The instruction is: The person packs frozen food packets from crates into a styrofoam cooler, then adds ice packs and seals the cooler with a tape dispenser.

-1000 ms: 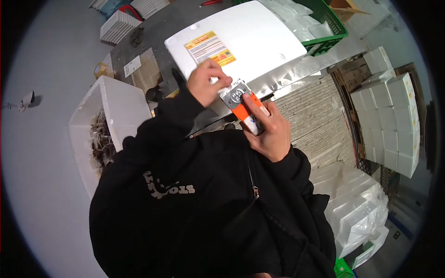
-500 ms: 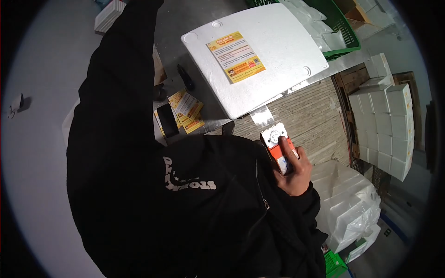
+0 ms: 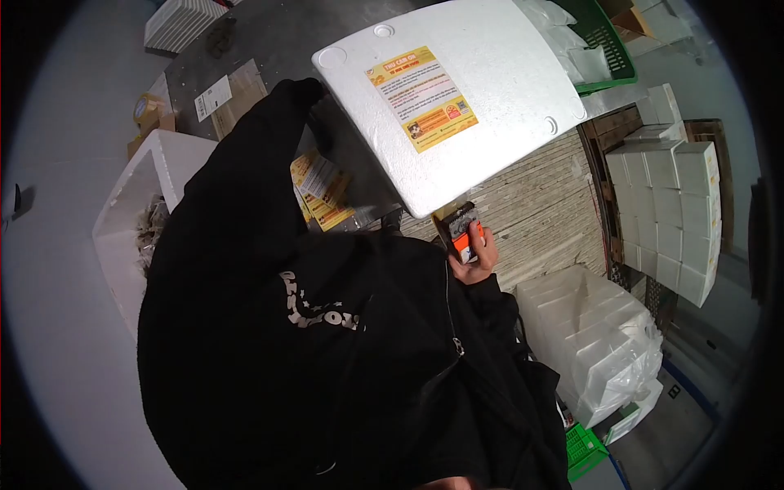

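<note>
My right hand (image 3: 480, 258) is wrapped around an orange tape dispenser (image 3: 460, 242) with a toothed cutting edge. It holds the dispenser just below the near edge of a white foam box (image 3: 498, 98). A yellow-and-white printed leaflet (image 3: 420, 98) lies flat on the box's lid. At the left, my black-sleeved left arm (image 3: 253, 155) reaches toward the box's left side. The sleeve hides my left hand. Near the cuff lie more yellow leaflets (image 3: 325, 192) on the dark metal table (image 3: 282, 41).
Flat cardboard (image 3: 238, 98) and tape rolls (image 3: 147, 110) lie at the left, by an open foam box (image 3: 167, 163). Behind the large box stands a green crate (image 3: 616, 57) with white bags. Stacked foam boxes (image 3: 665, 204) and plastic-wrapped ones (image 3: 580, 327) are at right.
My right hand and the tape dispenser have moved up and left, closer to the box. My left arm has bent inward, its cuff now nearer the box; the phone has dropped out of sight.
</note>
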The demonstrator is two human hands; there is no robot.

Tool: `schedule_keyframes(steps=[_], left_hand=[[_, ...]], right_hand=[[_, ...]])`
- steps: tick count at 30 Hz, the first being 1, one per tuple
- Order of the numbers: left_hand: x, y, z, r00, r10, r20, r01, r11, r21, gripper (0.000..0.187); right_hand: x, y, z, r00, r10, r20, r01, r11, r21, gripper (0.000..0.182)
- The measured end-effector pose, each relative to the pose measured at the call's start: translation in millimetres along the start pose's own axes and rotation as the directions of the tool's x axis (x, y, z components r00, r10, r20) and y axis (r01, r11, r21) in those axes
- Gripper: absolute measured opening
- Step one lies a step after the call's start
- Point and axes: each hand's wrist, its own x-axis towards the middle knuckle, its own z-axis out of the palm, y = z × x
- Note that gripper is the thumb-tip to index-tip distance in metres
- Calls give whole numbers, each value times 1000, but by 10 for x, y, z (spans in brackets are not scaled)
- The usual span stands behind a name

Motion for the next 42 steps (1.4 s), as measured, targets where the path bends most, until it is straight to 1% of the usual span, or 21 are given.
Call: schedule_keyframes(steps=[6,10,13,14,15,16,17,18,19,21,24,29,32,33,35,36,37,38,39,41,42], left_hand=[[-87,-53,-52,985,-33,-168,-42,907,-420,39],[-342,-63,291,911,-223,-346,-127,648,-751,44],[-583,-160,398,830,-373,-415,-245,425,-871,47],[-749,-126,309,785,-383,-487,-320,422,-848,48],[-1002,28,217,671,-324,-667,-449,539,-713,49],[-1524,744,170,486,-88,-870,-539,753,-377,51],[-2048,1460,124,238,160,-958,-513,859,16,54],[-2372,2045,225,221,353,-909,-531,825,191,38],[-2605,2520,404,447,400,-800,-609,791,55,46],[-2659,2868,732,618,650,-442,-374,737,562,60],[-2486,2805,1050,777,557,-294,-243,696,676,84],[-2489,2753,1021,771,576,-274,-248,666,703,87],[-2452,2742,1054,788,556,-264,-228,661,715,91],[-2435,2740,1064,789,554,-265,-222,659,719,93],[-2432,2697,1046,798,544,-258,-198,641,741,95],[-2420,2685,1066,794,549,-261,-206,647,734,96],[-2403,2688,1075,787,556,-267,-217,654,725,97],[-2395,2703,1073,791,552,-264,-188,630,754,96],[-2420,2724,1107,786,558,-266,-186,624,759,96],[-2372,2765,1087,786,533,-314,-96,607,789,92],[-2454,2859,1149,788,534,-307,-9,509,861,82]], right_hand=[[-12,87,180,994,-57,-97,61,997,38,81],[43,105,234,983,-94,-159,109,990,87,79],[65,129,229,988,-88,-125,103,987,125,78],[66,174,233,987,-93,-131,110,985,131,78],[45,219,261,987,-107,-124,122,985,125,78],[29,251,289,986,-120,-116,134,984,122,78],[18,260,306,986,-120,-118,136,981,136,78],[11,266,323,988,-105,-110,120,983,142,79],[8,262,342,991,-93,-102,107,983,150,79],[7,270,363,990,-85,-108,103,980,168,77],[-218,459,364,995,-95,-1,95,990,108,82],[-560,656,336,990,-61,129,51,996,79,80],[-154,183,101,921,116,372,-45,980,-193,77],[37,38,28,926,102,364,-37,982,-183,77],[302,-205,36,827,270,494,-39,903,-429,69],[304,-191,212,890,237,391,-32,886,-463,54],[305,-34,512,893,134,430,145,819,-556,38],[451,84,733,643,404,650,125,782,-611,31],[517,193,873,281,615,737,138,734,-665,26],[-29,614,823,218,540,813,325,745,-582,29],[-376,867,801,414,522,745,136,774,-618,28]])
